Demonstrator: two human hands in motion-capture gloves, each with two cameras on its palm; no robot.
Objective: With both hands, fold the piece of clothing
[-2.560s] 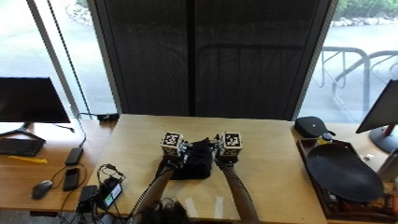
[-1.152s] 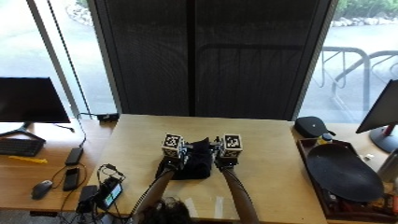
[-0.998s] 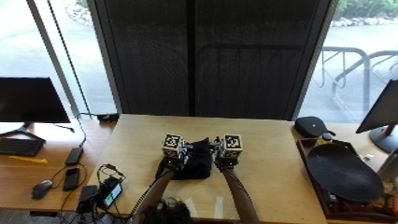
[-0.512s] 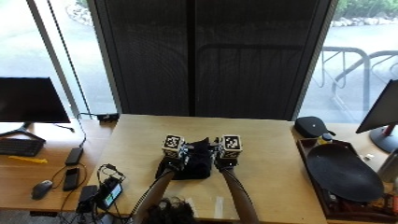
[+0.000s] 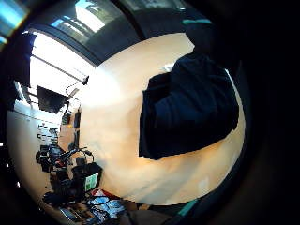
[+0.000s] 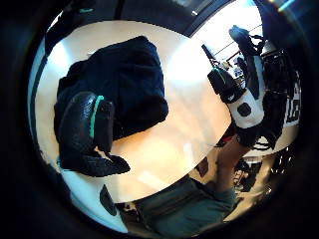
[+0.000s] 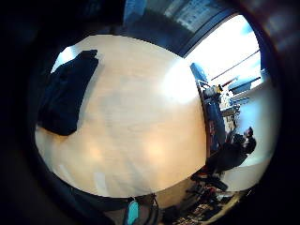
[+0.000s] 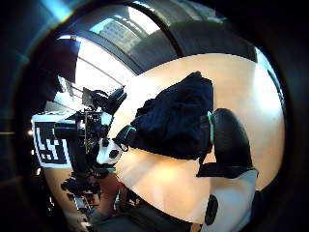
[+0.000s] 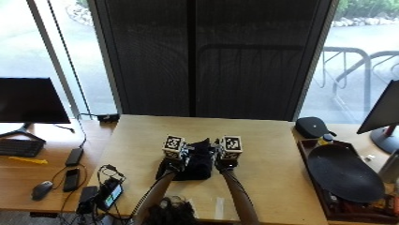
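1. Dark garment (image 9: 198, 161): bunched into a compact, roughly rectangular heap on the wooden table (image 9: 262, 140). It sits about midway between the table's left and right edges, somewhat nearer the near edge than the far one.
2. Left hand (image 9: 176, 161): at the garment's left edge, on the cloth. In its thumb-side palm view a gloved finger (image 6: 84, 124) lies curled across the fabric near the bundle's corner, so the hand appears to grip the cloth there.
3. Right hand (image 9: 223, 162): at the garment's right edge. Its thumb-side palm view shows a gloved finger (image 8: 229, 137) pressed against the side of the bundle, with cloth folded in beside it; taken as a grip on the garment's right edge.
4. Both forearms run from the near edge of the table up to the garment, nearly parallel, one on each side.
5. Little-finger-side views: the garment lies flat on bare wood, with its outer edges resting on the table.
6. Surroundings: a small device with a cable (image 9: 107, 193) near the table's near left corner. On the desk to the left: a monitor (image 9: 31, 101), a mouse (image 9: 41, 189), a phone (image 9: 72, 178). To the right of the table: a dark oval tray (image 9: 343, 173) and a second monitor (image 9: 383, 117).
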